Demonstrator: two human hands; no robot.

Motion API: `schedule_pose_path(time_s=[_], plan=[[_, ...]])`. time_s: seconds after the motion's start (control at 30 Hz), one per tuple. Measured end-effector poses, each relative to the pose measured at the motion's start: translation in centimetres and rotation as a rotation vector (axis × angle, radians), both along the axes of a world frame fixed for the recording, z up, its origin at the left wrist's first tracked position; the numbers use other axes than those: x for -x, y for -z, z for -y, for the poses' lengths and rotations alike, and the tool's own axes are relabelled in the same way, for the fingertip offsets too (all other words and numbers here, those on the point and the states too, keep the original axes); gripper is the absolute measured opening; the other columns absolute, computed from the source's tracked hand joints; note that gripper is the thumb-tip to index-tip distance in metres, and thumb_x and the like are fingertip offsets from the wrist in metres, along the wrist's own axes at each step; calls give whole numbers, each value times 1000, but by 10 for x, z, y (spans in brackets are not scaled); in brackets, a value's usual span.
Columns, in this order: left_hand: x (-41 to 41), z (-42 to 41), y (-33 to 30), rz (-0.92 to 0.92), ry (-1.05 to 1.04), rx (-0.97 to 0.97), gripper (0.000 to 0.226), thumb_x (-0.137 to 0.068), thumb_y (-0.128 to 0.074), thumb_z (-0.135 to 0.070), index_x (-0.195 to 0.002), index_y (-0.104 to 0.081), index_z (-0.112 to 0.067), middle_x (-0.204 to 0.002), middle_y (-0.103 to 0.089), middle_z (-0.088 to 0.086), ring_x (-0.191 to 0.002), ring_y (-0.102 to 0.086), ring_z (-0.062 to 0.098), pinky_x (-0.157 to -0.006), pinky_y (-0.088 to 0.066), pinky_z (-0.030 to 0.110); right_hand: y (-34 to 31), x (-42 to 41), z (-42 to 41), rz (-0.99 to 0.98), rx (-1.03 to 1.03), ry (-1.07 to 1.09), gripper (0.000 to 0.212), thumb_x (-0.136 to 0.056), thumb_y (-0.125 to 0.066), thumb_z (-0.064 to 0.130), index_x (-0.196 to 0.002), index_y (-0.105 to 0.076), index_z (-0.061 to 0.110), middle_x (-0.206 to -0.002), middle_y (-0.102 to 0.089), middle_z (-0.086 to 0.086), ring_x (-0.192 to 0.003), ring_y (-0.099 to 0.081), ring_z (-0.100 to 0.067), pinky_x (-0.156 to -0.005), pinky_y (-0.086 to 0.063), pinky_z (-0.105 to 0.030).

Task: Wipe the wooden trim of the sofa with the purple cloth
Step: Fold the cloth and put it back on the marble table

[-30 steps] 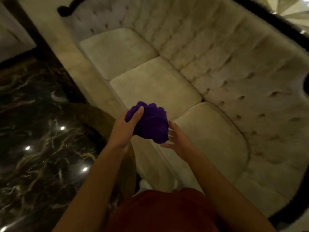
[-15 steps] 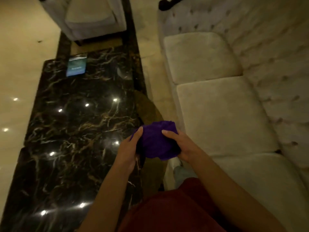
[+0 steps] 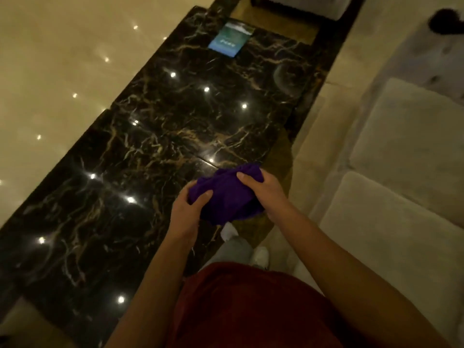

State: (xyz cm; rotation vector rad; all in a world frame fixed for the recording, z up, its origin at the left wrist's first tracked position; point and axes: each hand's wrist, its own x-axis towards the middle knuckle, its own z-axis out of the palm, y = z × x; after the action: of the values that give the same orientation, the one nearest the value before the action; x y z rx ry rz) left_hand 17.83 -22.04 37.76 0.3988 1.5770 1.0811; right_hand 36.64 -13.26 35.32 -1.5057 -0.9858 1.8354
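One dark marble table [image 3: 155,151] fills the middle; one pale sofa [image 3: 401,172] runs along the right, two seat cushions showing. One blue card [image 3: 230,40] lies at the table's far end, its writing too blurred to read. One purple cloth [image 3: 226,194], bunched, is clamped between the left hand [image 3: 185,214] and right hand [image 3: 263,192], above the table's near edge.

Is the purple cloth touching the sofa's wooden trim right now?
No: the purple cloth is bunched between the left hand and right hand, held above the marble table's edge.
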Motion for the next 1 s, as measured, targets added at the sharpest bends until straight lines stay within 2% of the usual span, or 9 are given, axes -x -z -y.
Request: schedule_pose_path(time_s=[0.1,0.3,0.37,0.5,0.63,0.7,0.77,0.87,1.0], plan=[[21,-13,15,-6,-123,19,57,-89,-79,-24,-142,-59,-24,-135,-66,-1,-123,-67,21,-104,-58,49,6,23,-40,80,-43,-165,15,-87,-82,38,-100,-74,35,-92,-77,23,-81,-72,6,-59,-53,-9],[56,-45,51,-17,-210,71,41,-90,-79,-22,-127,-65,-32,-132,-68,1,-121,-68,22,-101,-60,46,35,64,-110,232,-104,-395,15,-88,-82,38,-99,-73,33,-93,-77,11,-84,-72,3,-62,-53,-10],[67,-49,66,-30,-281,82,36,-89,-79,-21,-118,-67,-39,-129,-70,0,-119,-69,22,-98,-61,43,55,79,-127,259,-108,-501,17,-90,-79,41,-103,-73,32,-98,-78,10,-93,-74,-7,-66,-57,-15],[76,-51,106,-26,-410,200,34,-90,-78,-19,-116,-67,-37,-129,-69,3,-119,-69,22,-102,-59,47,103,114,-147,347,-156,-747,36,-94,-72,43,-121,-70,20,-116,-73,-3,-108,-69,-23,-91,-58,-39],[84,-58,171,55,-579,318,37,-92,-75,-14,-125,-65,-29,-132,-67,4,-121,-66,25,-108,-55,51,168,150,-164,385,-188,-909,14,-97,-71,40,-107,-65,33,-99,-67,18,-94,-66,-5,-79,-52,-22],[87,-61,205,40,-581,385,41,-94,-73,-14,-132,-62,-25,-132,-66,3,-119,-65,21,-106,-56,48,206,161,-166,396,-192,-951,14,-98,-70,37,-110,-64,34,-94,-62,24,-87,-59,7,-71,-45,-13],[91,-64,242,-23,-552,429,41,-96,-71,-16,-135,-60,-25,-129,-65,0,-111,-65,15,-101,-57,41,244,170,-169,429,-201,-999,14,-98,-69,37,-111,-65,31,-94,-62,23,-85,-58,7,-70,-45,-13],[97,-63,297,-131,-431,497,40,-98,-70,-19,-135,-58,-24,-119,-60,-7,-108,-60,13,-97,-54,37,300,180,-172,473,-183,-1072,21,-99,-68,37,-116,-68,24,-100,-67,12,-95,-65,-11,-82,-52,-27],[105,-58,361,-196,-359,566,41,-97,-72,-21,-135,-57,-22,-122,-58,-4,-110,-56,15,-89,-46,31,361,186,-171,520,-215,-1149,25,-99,-67,34,-119,-69,19,-105,-68,6,-105,-65,-19,-85,-51,-28]])
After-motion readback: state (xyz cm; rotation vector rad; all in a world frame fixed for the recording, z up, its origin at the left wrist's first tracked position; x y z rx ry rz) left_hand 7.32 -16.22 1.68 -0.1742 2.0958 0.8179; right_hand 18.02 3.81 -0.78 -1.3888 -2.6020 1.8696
